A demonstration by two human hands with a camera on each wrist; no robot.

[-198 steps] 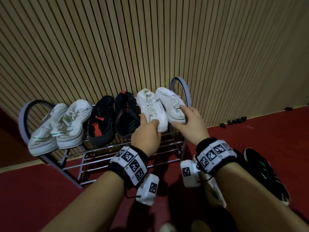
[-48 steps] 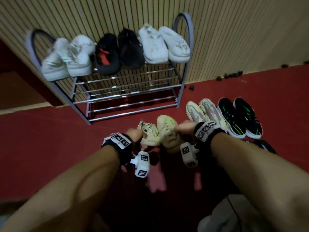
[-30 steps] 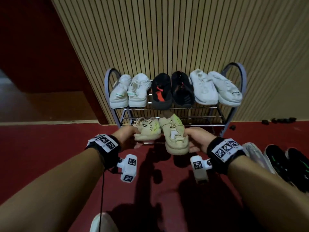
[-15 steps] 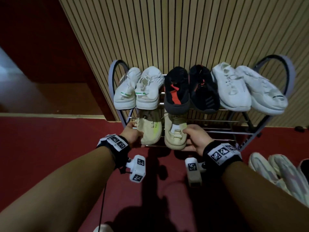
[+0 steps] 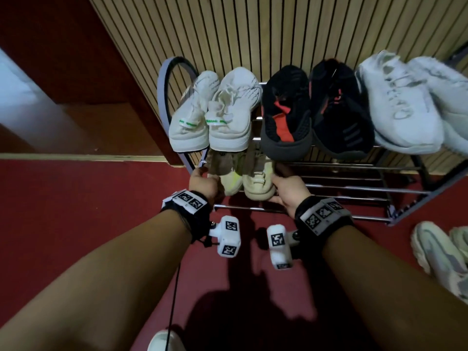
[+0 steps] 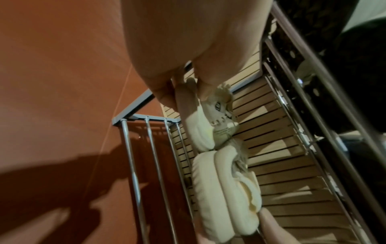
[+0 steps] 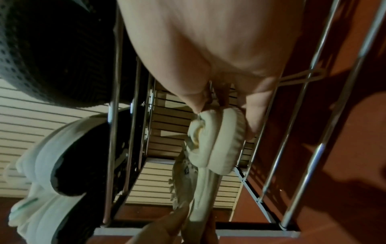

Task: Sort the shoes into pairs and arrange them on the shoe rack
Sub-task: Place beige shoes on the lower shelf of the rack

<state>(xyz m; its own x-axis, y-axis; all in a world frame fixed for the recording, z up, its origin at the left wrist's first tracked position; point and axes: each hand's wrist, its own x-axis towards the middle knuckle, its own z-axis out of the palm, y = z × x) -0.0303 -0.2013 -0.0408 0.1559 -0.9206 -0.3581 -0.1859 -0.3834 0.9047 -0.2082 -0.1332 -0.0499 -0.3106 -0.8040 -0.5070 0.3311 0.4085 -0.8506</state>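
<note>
A cream shoe [image 5: 229, 177] is gripped at the heel by my left hand [image 5: 202, 181]. Its cream mate [image 5: 258, 184] is gripped at the heel by my right hand [image 5: 287, 188]. Both point toe-first into the second tier of the metal shoe rack [image 5: 354, 188], at its left end, side by side. Their toes are hidden under the top shelf. In the left wrist view my fingers curl round one cream shoe [image 6: 205, 130], the other cream shoe [image 6: 225, 194] beside it. The right wrist view shows my thumb and fingers on the heel of the cream shoe [image 7: 217, 147].
The top shelf holds a white-and-green pair [image 5: 215, 115], a black-and-red pair [image 5: 314, 110] and a white pair [image 5: 405, 102]. Pale patterned shoes [image 5: 438, 259] lie on the red floor at the right. A slatted wooden wall [image 5: 253, 26] stands behind the rack.
Both hands lifted the cream pair off the floor and carried it to the rack. Since half a second ago the shoes have gone further in under the top shelf.
</note>
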